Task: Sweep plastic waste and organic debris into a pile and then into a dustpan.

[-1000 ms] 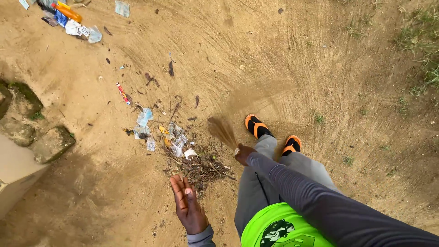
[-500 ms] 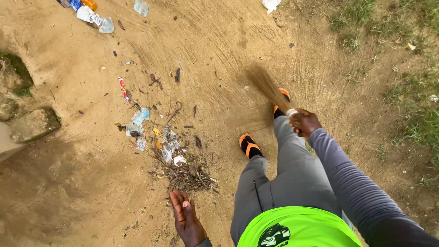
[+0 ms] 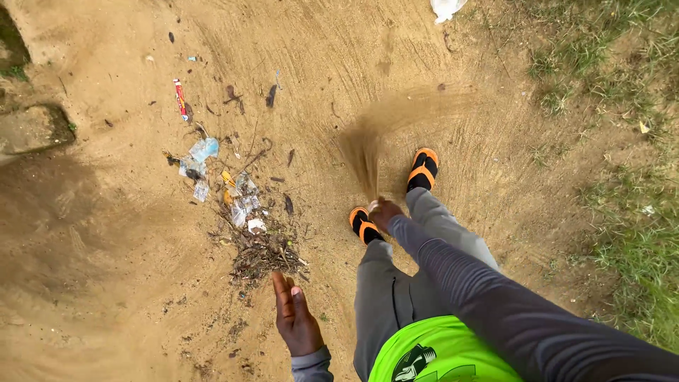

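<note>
Sweeping scene, bare sandy yard, seen from above. Right hand: fingers closed tight around the bound neck of a short straw hand broom, whose bristles are motion-blurred and point away from the body, low over the sand just ahead of the near orange-and-black sandal; the far sandal stands just beside the bristles. Left hand: empty, fingers straight and held together, hanging free above the ground just short of the litter pile. Litter pile: twigs, dry leaves and crumpled wrappers, to the left of the feet; clear plastic scraps lie strung out beyond it, a red tube-shaped wrapper farther off, a white scrap at the top edge by the grass. Risks, as judged: a stroke this fast may fling light plastic past the pile and scatter what is gathered; the bristles pass near the feet and may throw grit onto them or catch a sandal; loose sand rises as dust. Change against half a second ago: the broom then stood raised to the right, beyond the far foot, the hand high; it is now swung down and inward before the near foot. The feet have shifted stance, the left hand hangs much as it did, and the pile looks unaltered.
</note>
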